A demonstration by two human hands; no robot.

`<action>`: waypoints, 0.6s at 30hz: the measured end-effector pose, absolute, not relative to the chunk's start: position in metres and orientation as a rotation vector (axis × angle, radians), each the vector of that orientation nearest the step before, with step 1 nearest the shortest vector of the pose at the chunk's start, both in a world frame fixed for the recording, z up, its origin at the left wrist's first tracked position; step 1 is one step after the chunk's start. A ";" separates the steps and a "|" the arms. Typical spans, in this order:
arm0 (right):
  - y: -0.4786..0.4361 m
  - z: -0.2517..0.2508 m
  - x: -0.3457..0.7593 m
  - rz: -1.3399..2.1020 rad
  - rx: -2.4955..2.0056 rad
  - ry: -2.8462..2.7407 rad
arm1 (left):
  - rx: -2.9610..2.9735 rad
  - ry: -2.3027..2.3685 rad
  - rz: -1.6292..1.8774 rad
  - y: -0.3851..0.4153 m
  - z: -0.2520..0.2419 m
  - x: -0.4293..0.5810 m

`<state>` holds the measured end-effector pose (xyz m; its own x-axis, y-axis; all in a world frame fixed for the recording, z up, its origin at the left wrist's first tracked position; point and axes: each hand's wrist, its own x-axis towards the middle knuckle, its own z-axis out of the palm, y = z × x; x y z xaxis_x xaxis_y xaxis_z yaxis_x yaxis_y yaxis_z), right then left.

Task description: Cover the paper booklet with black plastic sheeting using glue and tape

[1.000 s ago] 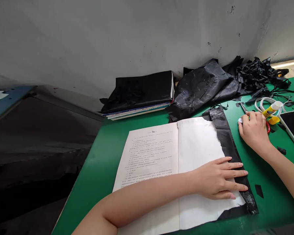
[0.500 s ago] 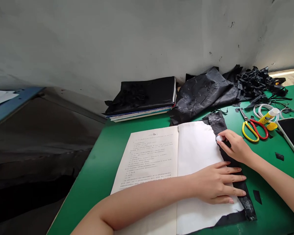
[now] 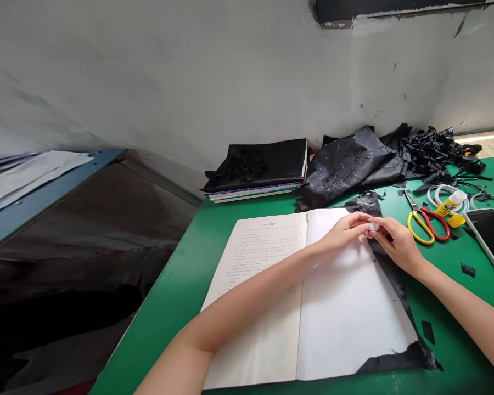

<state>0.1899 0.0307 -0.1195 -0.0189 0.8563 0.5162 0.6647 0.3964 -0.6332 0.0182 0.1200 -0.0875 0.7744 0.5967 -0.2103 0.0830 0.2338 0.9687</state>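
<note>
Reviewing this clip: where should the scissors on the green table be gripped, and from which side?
Probably by the yellow and red handle loops of the scissors, from the near side: they lie flat, loops toward the person, blades pointing away.

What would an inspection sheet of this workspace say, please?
Surface: green table, black scraps scattered on it.
Job's things: open book, its blank right page lying over a black sheet; small white piece at the page's top edge.
Clutter: scissors, glue stick, phone, book stack, crumpled black plastic.
Grippers: left hand and right hand meet at the fingertips on the white piece; the right pinches it, the left's grip is unclear.
Cables: white coils by the glue stick; cable or tape, cannot tell.
Surroundings: grey wall; blue shelf with papers at left.
</note>
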 end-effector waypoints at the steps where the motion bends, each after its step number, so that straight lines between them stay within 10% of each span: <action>1: 0.031 -0.120 0.190 0.261 -1.329 -1.737 | 1.258 0.615 0.376 0.122 -0.088 0.020; 18: 0.027 -0.127 0.185 0.190 -1.592 -1.510 | 1.011 0.771 0.659 0.126 -0.102 0.040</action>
